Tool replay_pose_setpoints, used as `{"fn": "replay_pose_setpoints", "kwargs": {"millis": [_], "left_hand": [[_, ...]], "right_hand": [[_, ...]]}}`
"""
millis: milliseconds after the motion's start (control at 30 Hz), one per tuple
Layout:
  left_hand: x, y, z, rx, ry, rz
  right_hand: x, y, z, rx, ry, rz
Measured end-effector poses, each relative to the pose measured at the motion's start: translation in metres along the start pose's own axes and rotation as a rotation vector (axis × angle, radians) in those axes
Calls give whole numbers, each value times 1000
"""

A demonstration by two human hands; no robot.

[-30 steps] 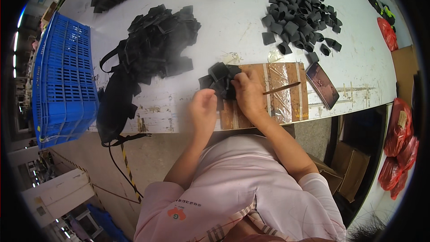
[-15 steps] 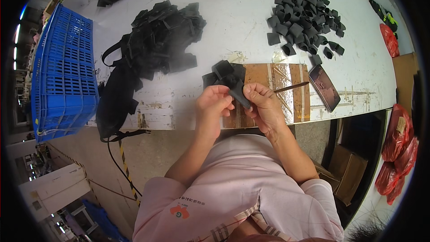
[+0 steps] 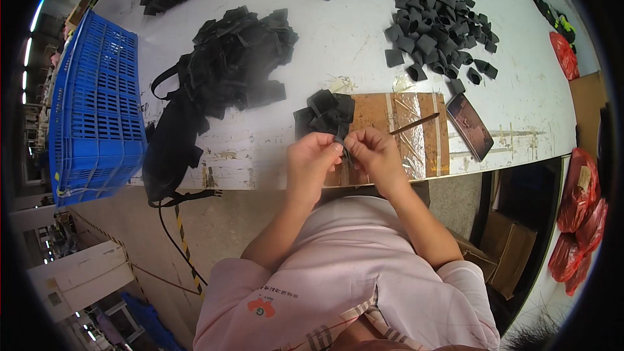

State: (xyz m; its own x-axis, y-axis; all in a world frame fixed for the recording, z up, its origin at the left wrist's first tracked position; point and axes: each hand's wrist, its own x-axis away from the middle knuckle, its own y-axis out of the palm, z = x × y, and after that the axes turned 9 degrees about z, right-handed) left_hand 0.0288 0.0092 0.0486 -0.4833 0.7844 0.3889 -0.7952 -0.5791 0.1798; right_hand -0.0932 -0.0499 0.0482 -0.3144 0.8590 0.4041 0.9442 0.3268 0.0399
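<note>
My left hand [image 3: 313,159] and my right hand [image 3: 377,156] meet at the table's front edge, fingertips pinched on a small black fabric piece [image 3: 347,153]. Fingers cover most of this piece. A thin dark stick [image 3: 416,123] juts out to the right from behind my right hand, and its inner end is hidden there. Just beyond my fingers lies a small heap of black fabric pieces [image 3: 324,109], partly on a brown cardboard sheet [image 3: 370,112] with clear tape across it.
A large pile of black fabric pieces [image 3: 234,58] and a blue plastic crate [image 3: 97,104] are on the left. Small black fabric loops [image 3: 435,23] are heaped at the far right. A phone [image 3: 469,127] lies right of the cardboard. Red plastic bags [image 3: 577,201] hang beyond the table's right side.
My hands have drawn closer together, and the right fingertips have shifted left against the left ones. The black piece now shows less. The stick has swung slightly and moved left with my right hand.
</note>
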Motion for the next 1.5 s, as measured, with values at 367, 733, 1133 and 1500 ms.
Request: {"fn": "replay_pose_setpoints", "kwargs": {"millis": [367,733,1133,1500], "left_hand": [[20,29,-8,-521,940,254],[26,46,16,68,213,-166],[9,72,75,1038,-620,-792],[-7,76,52,55,510,-328]], "right_hand": [[23,-3,-7,646,-972,306],[37,-41,-13,-724,217,-27],[27,-64,-103,-201,-297,-155],[12,-71,-76,136,-527,149]]}}
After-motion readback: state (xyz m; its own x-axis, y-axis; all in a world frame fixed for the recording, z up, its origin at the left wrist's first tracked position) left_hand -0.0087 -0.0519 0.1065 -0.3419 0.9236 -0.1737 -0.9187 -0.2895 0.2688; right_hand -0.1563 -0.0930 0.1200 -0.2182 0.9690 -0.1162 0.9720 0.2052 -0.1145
